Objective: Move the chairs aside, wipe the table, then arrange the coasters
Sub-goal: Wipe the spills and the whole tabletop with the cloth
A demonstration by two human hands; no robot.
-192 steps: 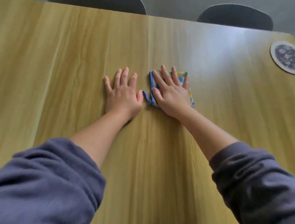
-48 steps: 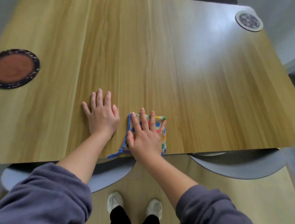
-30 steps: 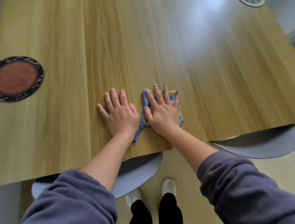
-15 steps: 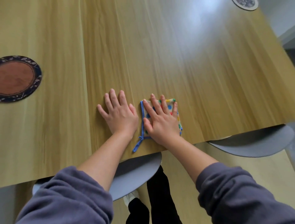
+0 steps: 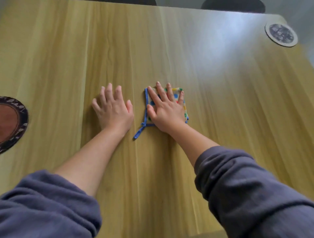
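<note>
A small folded cloth (image 5: 176, 93), cream with coloured dots and a blue border and loop, lies on the wooden table (image 5: 229, 105). My right hand (image 5: 167, 113) presses flat on it with the fingers spread, covering most of it. My left hand (image 5: 113, 108) rests flat and open on the bare wood just left of the cloth, not touching it. A round dark-rimmed brown coaster (image 5: 10, 123) lies at the left edge, partly cut off. A round pale coaster with a dark patterned centre (image 5: 281, 34) lies near the far right corner.
Two dark chair backs (image 5: 232, 6) (image 5: 136, 2) show just past the table's far edge. Grey sleeves cover both of my forearms at the bottom of the view. The table's right edge runs close past the pale coaster.
Both hands and the cloth have slid away from the near table edge toward the middle. The view has tilted up, so the near chairs and floor are out of sight.
</note>
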